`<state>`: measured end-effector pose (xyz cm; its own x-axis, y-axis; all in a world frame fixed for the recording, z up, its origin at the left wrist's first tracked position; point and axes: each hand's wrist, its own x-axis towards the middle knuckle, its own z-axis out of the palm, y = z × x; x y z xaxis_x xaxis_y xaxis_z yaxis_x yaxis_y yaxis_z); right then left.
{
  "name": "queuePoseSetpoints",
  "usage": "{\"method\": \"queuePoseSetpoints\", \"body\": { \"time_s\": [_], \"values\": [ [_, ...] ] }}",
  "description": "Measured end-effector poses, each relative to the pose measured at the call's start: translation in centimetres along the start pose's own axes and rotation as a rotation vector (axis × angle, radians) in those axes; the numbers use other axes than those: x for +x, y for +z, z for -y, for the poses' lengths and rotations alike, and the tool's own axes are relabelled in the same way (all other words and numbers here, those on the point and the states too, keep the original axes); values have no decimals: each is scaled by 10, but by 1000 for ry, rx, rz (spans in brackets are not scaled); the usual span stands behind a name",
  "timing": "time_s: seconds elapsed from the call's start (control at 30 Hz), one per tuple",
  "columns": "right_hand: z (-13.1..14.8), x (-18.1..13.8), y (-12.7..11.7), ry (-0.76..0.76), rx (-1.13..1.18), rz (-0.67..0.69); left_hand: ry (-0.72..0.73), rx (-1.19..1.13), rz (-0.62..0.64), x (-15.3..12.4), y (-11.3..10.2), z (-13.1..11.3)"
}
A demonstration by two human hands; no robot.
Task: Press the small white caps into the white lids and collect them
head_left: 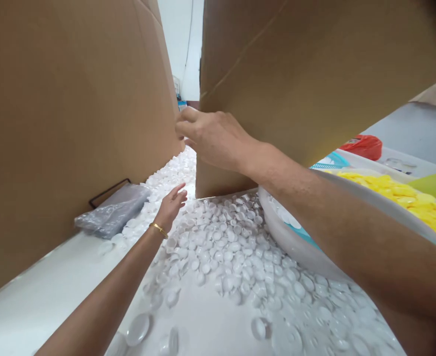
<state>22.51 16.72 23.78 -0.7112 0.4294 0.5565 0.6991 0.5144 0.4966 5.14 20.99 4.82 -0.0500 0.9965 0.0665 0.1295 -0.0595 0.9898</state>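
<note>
My right hand (212, 136) is at the left edge of a large brown cardboard panel (295, 74), its fingers curled past that edge; the fingertips are partly hidden. The panel's lower corner hangs just over a spread of small white plastic caps (225, 242). Lower and to the left, my left hand (170, 207), with a gold bracelet (159, 230) on its wrist, reaches over the caps. Its fingers are extended and hold nothing. Another big cardboard panel (84, 89) rises on the left side.
A clear plastic-wrapped packet (114, 210) lies against the left cardboard. On the right, a pale basin rim (288, 247) curves beneath my forearm. Yellow pieces (396, 198) fill a container behind it. Farther back are a red plastic bag (364, 147) and a blue basket (331, 160).
</note>
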Motion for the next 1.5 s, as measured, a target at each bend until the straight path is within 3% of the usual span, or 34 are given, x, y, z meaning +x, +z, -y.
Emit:
{"method": "queuePoseSetpoints", "body": {
  "time_s": [0.2, 0.33, 0.43, 0.5, 0.63, 0.73, 0.87, 1.07, 1.2, 1.3, 1.4, 1.5],
  "values": [
    [9, -17, -10, 70, 166, 43, -105, 57, 71, -71, -20, -12],
    [28, -40, -24, 105, 308, 34, -120, 80, 51, -123, -35, -6],
    [70, -79, -26, 106, 452, 103, -56, 174, -77, -163, -49, 8],
    [107, -115, -20, 83, 573, 231, -2, 302, -182, -189, -59, 19],
    [174, -180, 1, 183, 739, 559, 69, 536, -162, -231, -76, 31],
    [204, -195, 8, 288, 864, 659, 86, 634, -225, -242, -92, 31],
    [231, -180, 8, 303, 968, 660, 59, 777, -250, -247, -105, 29],
    [260, -171, 26, 283, 912, 682, 276, 925, -91, -266, -74, 35],
    [259, -179, 22, 297, 834, 700, 280, 939, 73, -285, -45, 38],
    [253, -177, 10, 220, 647, 821, 281, 963, 182, -299, -31, 40],
    [252, -170, 4, 139, 594, 904, 247, 1062, 179, -302, -32, 42],
    [261, -164, 8, 139, 764, 881, 180, 1163, 140, -297, -49, 47]
  ]
}}
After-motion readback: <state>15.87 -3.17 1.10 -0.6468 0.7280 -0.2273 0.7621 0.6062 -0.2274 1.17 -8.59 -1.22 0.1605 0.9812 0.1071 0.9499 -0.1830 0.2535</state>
